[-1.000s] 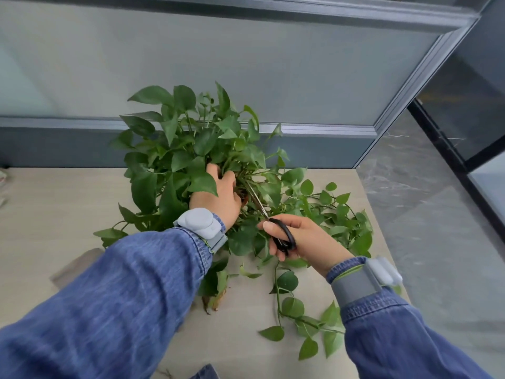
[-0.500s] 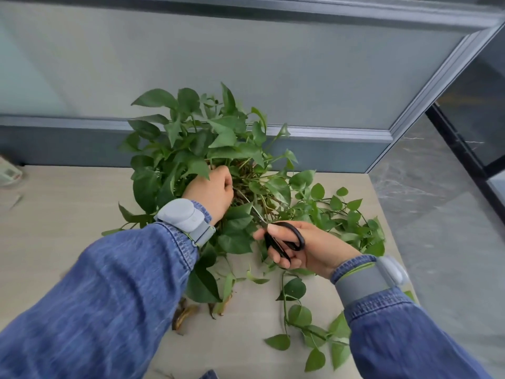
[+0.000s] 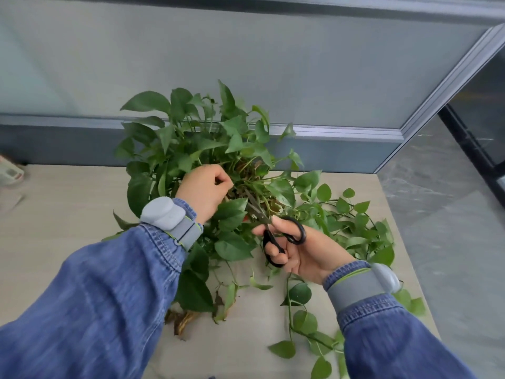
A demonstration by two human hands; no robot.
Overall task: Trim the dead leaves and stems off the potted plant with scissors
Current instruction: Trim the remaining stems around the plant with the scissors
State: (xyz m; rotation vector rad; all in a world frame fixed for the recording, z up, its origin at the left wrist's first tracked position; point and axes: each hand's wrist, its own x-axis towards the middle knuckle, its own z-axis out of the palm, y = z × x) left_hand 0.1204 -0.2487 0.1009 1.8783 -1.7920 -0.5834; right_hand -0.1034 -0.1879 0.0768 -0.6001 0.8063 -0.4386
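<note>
Head view: scissors (image 3: 276, 228) in right-hand fingers (image 3: 273, 251), blades amid plant (image 3: 202, 149).

Both arms reach forward from the near edge of the table, each in a blue denim sleeve with a grey band strapped round the wrist. The left arm comes in from the near left corner, slanting toward the middle of the table. The left hand (image 3: 203, 191) shows its back to the camera, knuckles up, with its fingers (image 3: 222, 176) curled inward at the tips and pinched together. The right arm enters from the near right corner and bends leftward at the wrist. The right hand (image 3: 303, 250) lies palm inward, its thumb and curled fingers threaded through the black handle loops of the scissors (image 3: 273, 228).
</note>
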